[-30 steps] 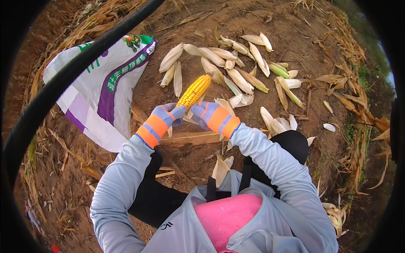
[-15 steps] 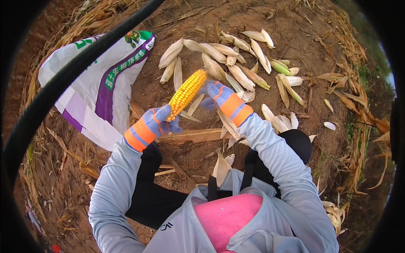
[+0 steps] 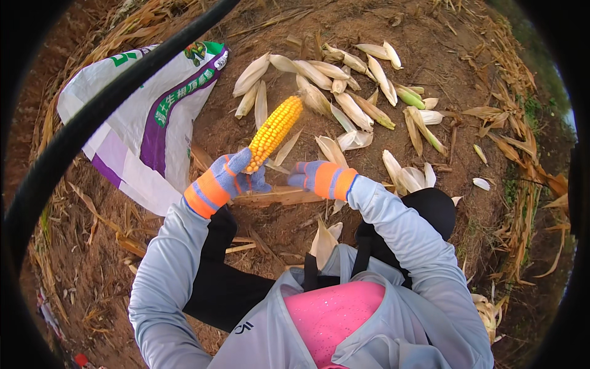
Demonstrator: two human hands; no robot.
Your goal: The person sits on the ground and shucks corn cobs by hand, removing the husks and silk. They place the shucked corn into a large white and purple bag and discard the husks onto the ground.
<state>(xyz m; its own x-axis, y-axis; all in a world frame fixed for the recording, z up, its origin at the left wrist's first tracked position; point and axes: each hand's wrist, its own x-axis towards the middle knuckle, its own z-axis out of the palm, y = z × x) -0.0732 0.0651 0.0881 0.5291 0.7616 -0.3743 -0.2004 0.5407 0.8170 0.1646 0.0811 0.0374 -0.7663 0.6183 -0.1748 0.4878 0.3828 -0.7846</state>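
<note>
My left hand (image 3: 230,181), in a purple and orange knit glove, is closed round the lower end of a husked yellow corn cob (image 3: 275,133). The cob tilts up and to the right, its bare kernels showing and its far tip brownish. My right hand (image 3: 321,179), in a matching glove, is level with the cob's base and a little to its right. Its fingers are pressed together and point left; whatever they may hold is hidden. A pale strip of husk (image 3: 279,167) shows between the fingertips and the cob's base; I cannot tell whether they touch it.
Several ears in dry husks (image 3: 352,112) and loose husk leaves lie on the brown soil ahead. A white, purple and green woven sack (image 3: 132,132) spreads at the left. A black cable or strap (image 3: 92,117) crosses the upper left. Dry stalks (image 3: 522,203) line the right.
My right hand has moved down and slightly left, from beside the cob's upper part to near its base. The cob stays in my left hand, almost unmoved.
</note>
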